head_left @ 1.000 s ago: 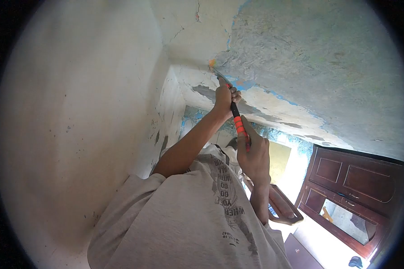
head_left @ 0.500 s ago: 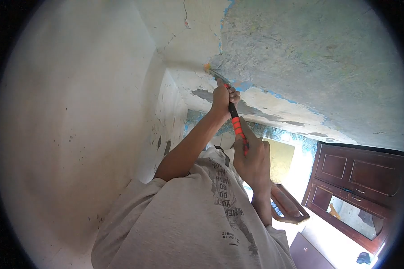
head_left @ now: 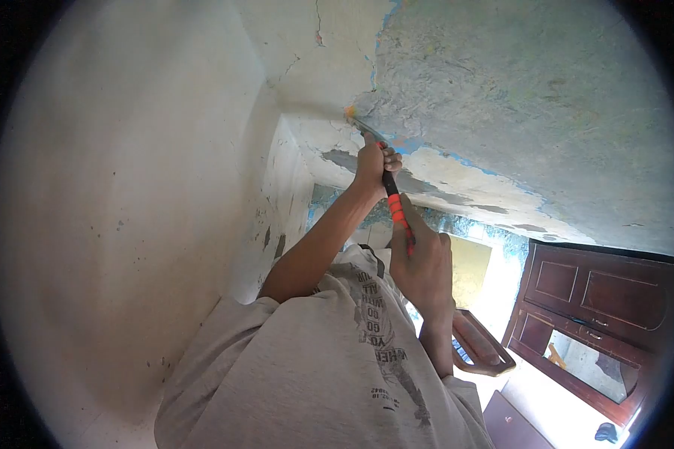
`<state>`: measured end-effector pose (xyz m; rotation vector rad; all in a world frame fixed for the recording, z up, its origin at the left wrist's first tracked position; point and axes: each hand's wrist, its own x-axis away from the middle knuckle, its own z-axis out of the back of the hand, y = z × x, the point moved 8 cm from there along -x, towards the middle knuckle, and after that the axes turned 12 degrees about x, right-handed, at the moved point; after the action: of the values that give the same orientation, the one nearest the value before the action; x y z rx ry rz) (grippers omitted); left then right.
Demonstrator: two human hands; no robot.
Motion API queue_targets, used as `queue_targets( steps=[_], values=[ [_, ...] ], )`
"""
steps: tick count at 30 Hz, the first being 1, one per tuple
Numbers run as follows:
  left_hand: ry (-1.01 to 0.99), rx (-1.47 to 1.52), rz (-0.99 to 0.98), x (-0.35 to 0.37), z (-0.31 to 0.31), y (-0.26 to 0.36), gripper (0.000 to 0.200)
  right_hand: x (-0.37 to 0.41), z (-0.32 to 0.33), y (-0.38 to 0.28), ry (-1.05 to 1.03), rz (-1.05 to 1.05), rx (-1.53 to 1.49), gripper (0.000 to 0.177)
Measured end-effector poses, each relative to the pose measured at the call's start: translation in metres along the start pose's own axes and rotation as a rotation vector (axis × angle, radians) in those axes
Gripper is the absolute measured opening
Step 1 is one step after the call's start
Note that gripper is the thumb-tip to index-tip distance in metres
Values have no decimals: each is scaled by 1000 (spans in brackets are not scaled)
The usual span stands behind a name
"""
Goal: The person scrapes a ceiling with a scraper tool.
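A long scraper (head_left: 391,185) with a black and red handle slants up to the wall. Wrapped round its front part, near the metal blade (head_left: 370,130), is my left hand (head_left: 376,161). My right hand (head_left: 424,266) grips the red rear part, one finger stretched along it. The blade tip meets the wall at an orange patch (head_left: 350,111), where cream paint borders bare grey plaster (head_left: 502,112). Strips of blue paint (head_left: 408,144) show along the peeled edge. My fingers cover part of the handle.
A cream wall (head_left: 127,187) stands close on the left and meets the peeling wall at a corner. At the right are a dark red wooden cabinet (head_left: 558,280) with a glass panel and a wood-framed tray-like object (head_left: 487,363). My printed shirt (head_left: 299,374) fills the bottom.
The view has shifted slightly, so the wall marks sit a little farther right. Both hands keep their hold on the scraper, with its tip still at the orange patch.
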<state>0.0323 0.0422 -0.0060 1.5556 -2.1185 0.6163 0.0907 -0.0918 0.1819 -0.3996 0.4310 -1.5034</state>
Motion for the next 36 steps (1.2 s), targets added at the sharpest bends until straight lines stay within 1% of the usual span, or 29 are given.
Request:
queue_targets(
  steps=[2,4,7,10,14,17,20,23,25,27,28,31,32,34,36],
  values=[
    [12,-14,-11,0,0,3,51,0,2,-1,-55,-62,-42,43],
    [58,-45,-31,-10,9,8,51,-6,-4,1,-65,-46,5,44],
    [34,54,62,-4,5,1,51,-3,3,-6,-69,-40,41,44],
    [59,-7,16,10,-10,-2,50,-4,4,-7,-89,-54,20,44],
    [51,-22,-3,1,0,-1,50,-4,4,-4,-153,-114,-12,44],
    [47,-32,-5,6,-7,-1,49,2,9,-10,-99,-48,-22,43],
    [63,-46,-30,-5,3,3,49,-8,4,-4,-75,-32,-44,42],
    [46,-38,-2,-1,4,0,50,-3,6,-9,-113,-63,-32,41],
    [25,-34,18,10,-10,-3,49,-5,7,-9,-106,-51,-14,41],
    [77,-55,-12,-12,15,5,49,-5,5,-8,-102,-47,-14,41],
    [95,-66,-27,-17,17,8,49,-9,1,-5,-94,-42,-22,41],
    [18,-28,23,-10,8,5,49,-6,7,-14,-56,-4,11,42],
    [32,-33,11,-7,5,6,49,-4,10,-18,-43,13,31,42],
    [63,-43,-11,0,-2,5,50,-10,4,-11,-102,-42,5,44],
    [57,-69,-24,-7,6,10,50,-12,2,-8,-138,-77,16,45]
  ],
)
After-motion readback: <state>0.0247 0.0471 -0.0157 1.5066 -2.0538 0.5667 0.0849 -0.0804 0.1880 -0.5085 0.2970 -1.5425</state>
